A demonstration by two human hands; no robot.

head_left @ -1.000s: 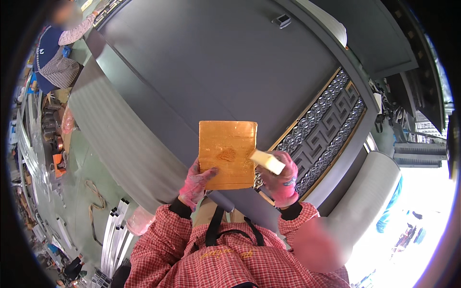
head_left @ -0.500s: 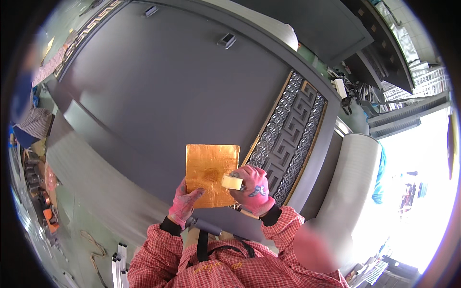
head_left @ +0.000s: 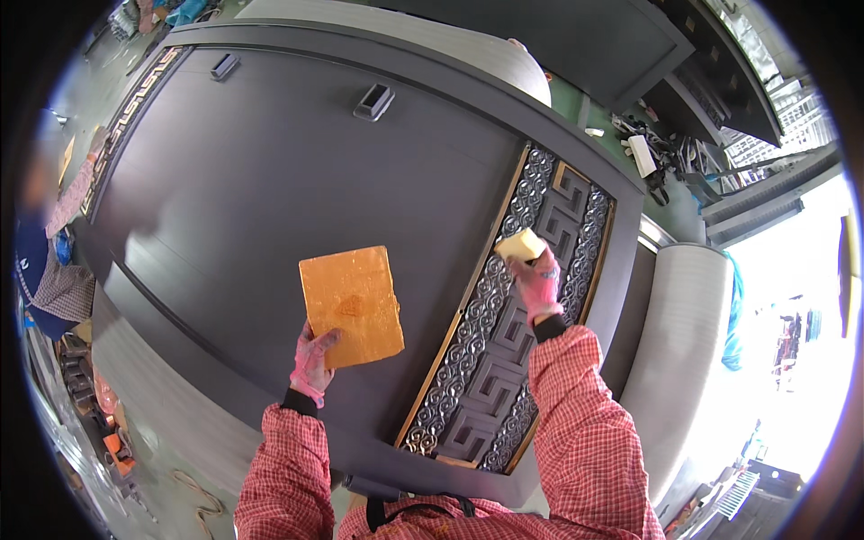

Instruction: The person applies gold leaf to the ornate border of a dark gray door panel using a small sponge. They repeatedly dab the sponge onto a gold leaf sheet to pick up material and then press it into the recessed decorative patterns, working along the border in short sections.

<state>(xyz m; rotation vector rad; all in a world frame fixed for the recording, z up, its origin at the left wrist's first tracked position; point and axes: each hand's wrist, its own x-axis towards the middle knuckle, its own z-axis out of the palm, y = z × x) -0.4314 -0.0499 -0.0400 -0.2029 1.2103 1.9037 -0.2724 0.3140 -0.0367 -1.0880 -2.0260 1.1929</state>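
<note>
My left hand, in a pink glove, grips a flat square board by its lower left corner, thumb on top. The board's face is coated in shiny gold-orange, with a darker smudge near the middle. In my right hand, also gloved in pink, is a pale yellow sponge block. The sponge is over the left scroll band of a raised ornamental strip; whether it touches cannot be told. That strip has a grey key pattern between dark scroll bands, with gold along its edges. It belongs to a large grey door panel lying flat.
Two small rectangular fittings rise from the panel's far side. A gold-patterned strip runs along its left end, where another person's arm reaches in. A pale wrapped roll stands right of the panel. Dark panels lie beyond.
My right hand has carried the sponge from the gold board up and right to the ornamental strip. My left hand has shifted the board left and tilted it.
</note>
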